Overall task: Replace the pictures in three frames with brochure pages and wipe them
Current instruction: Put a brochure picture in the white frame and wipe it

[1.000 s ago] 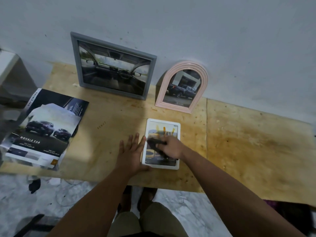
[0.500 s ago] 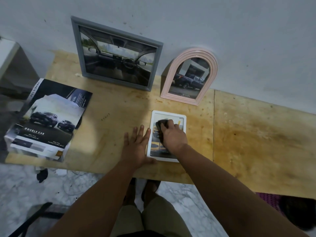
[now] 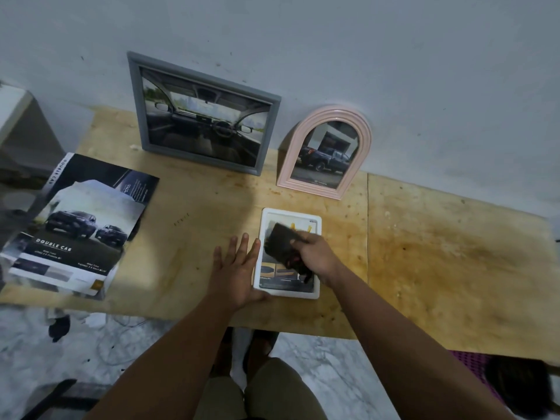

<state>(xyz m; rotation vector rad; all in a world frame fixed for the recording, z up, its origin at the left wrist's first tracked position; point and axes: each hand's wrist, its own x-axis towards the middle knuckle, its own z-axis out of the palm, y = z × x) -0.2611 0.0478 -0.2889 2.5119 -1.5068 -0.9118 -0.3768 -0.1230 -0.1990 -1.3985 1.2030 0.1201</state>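
A small white frame (image 3: 315, 294) lies flat on the plywood table (image 3: 454, 268) with a brochure page inside. My right hand (image 3: 315, 253) grips a black cloth (image 3: 280, 242) and presses it on the frame's glass. My left hand (image 3: 235, 268) lies flat with fingers spread, its thumb side against the frame's left edge. A grey frame (image 3: 206, 113) with a car-interior page and a pink arched frame (image 3: 327, 153) with a pickup page lean on the wall behind. The car brochure (image 3: 78, 228) lies at the table's left end.
The white wall (image 3: 333, 40) rises right behind the table. A marble floor (image 3: 318, 374) and my knees show below the front edge. A white ledge (image 3: 12, 107) is at the far left, a purple mat (image 3: 472, 371) and a dark object at lower right.
My right hand has dragged the black cloth across the white frame's glass, up toward the top and then back to the middle. My left hand has stayed flat beside the frame.
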